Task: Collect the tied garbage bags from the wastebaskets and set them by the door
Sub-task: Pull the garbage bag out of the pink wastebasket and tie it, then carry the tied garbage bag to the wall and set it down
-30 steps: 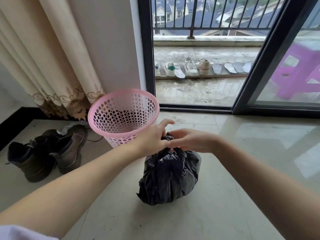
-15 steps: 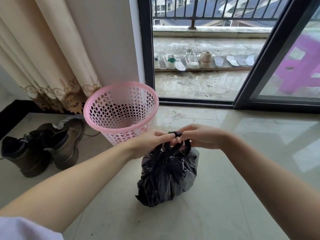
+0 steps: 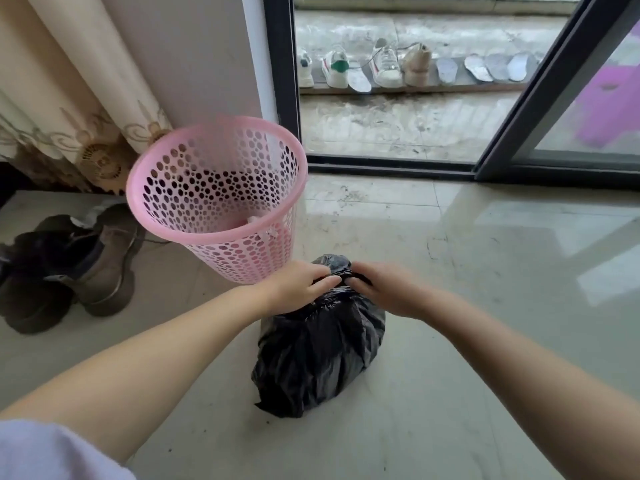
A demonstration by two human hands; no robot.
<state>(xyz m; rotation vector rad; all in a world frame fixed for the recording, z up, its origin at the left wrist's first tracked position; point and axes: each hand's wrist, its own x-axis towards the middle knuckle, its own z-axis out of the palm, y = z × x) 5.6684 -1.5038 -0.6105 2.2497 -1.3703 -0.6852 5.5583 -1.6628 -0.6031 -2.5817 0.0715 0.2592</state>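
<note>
While both hands meet at the gathered top of the bag (image 3: 318,348), the left hand (image 3: 298,289) pinches the black plastic between thumb and curled fingers, and the right hand (image 3: 381,292) grips the same bunched neck from the other side, its fingertips tucked into the folds. The two sets of fingers almost touch over the knot area; whether the knot is finished cannot be told. Below the grip, the bag sits full and crumpled on the floor (image 3: 485,306), its body bulging toward the person. Just left of the grip and beyond it stands the basket (image 3: 214,199), pink and perforated, tilted so its mouth faces the camera, close beside the left hand. Farther left of the grip lie dark boots (image 3: 69,268) under a curtain (image 3: 69,98). Well beyond the grip, a sliding door (image 3: 540,91) stands open onto a balcony where shoes (image 3: 363,67) and insoles line a ledge.
</note>
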